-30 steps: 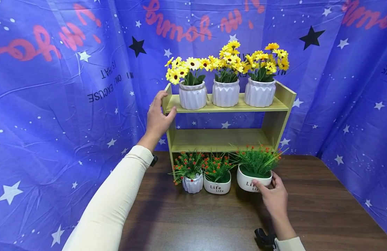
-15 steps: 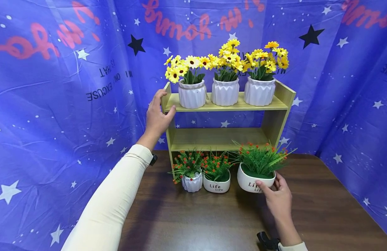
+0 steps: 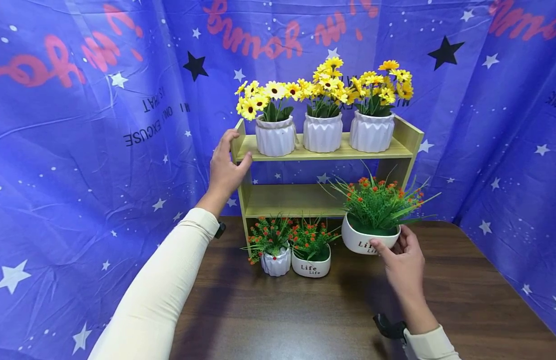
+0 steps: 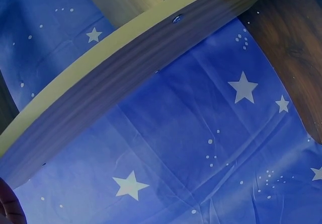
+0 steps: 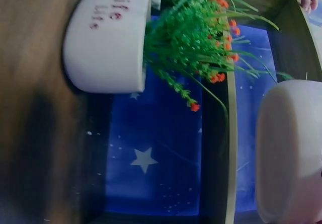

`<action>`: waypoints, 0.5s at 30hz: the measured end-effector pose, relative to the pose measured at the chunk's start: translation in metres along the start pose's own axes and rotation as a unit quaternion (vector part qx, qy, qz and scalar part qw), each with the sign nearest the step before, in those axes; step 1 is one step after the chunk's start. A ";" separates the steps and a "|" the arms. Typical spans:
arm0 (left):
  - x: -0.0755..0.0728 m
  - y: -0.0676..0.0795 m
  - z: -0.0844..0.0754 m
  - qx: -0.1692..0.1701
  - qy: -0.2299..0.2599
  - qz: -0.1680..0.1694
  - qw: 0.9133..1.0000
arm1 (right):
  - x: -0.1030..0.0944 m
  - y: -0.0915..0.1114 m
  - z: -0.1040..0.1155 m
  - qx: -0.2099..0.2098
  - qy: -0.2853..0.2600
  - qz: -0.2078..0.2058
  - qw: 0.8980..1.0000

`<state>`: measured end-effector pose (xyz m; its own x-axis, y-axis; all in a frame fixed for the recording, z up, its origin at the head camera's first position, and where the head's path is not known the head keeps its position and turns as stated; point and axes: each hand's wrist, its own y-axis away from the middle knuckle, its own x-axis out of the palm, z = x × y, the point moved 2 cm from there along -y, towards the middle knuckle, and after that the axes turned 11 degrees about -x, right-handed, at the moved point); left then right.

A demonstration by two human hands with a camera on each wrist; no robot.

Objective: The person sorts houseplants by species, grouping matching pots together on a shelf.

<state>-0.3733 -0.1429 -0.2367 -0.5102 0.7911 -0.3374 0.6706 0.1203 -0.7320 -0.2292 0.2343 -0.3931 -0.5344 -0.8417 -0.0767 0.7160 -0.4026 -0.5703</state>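
Note:
My right hand (image 3: 407,265) pinches a white oval flowerpot (image 3: 363,242) marked "Life", thumb on its front wall. The pot, planted with green grass and small orange-red flowers, hangs above the table before the shelf's right half. In the right wrist view the raised pot (image 5: 292,153) shows its pale underside. My left hand (image 3: 226,167) grips the left side panel of a wooden two-tier shelf (image 3: 291,197), thumb near its front edge. The left wrist view shows that panel (image 4: 115,68) with a bit of a finger (image 4: 10,204) beside it.
On the top board stand three white fluted pots (image 3: 323,134) of yellow daisies. Below, on the brown table (image 3: 278,320), sit a small fluted pot (image 3: 276,263) and another "Life" pot (image 3: 311,267), both with red-flowered plants. A blue starry curtain (image 3: 79,200) surrounds the table.
My right hand has lifted the flowerpot from near table level to about the height of the middle board, shifting slightly right. My left hand has stayed on the shelf.

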 end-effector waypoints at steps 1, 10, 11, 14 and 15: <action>0.000 0.000 0.000 0.000 0.001 -0.001 1.000 | 0.002 -0.005 0.000 -0.001 -0.001 0.003 1.000; 0.000 0.001 0.002 -0.001 0.001 -0.003 1.000 | 0.022 -0.047 -0.011 -0.002 0.026 0.036 0.999; 0.000 0.001 0.002 -0.001 -0.002 -0.003 1.000 | 0.023 -0.051 -0.013 -0.001 0.030 0.041 0.999; -0.001 0.000 0.002 -0.002 -0.005 -0.003 1.000 | 0.027 -0.063 -0.016 -0.003 0.038 0.061 0.997; 0.000 0.000 0.002 -0.003 -0.006 -0.004 1.000 | 0.028 -0.067 -0.016 -0.005 0.039 0.068 0.997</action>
<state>-0.3741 -0.1445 -0.2377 -0.5217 0.7830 -0.3387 0.6694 0.1296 -0.7315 -0.2997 0.2431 -0.3700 -0.4658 -0.8578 -0.2174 0.7802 -0.2821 -0.5584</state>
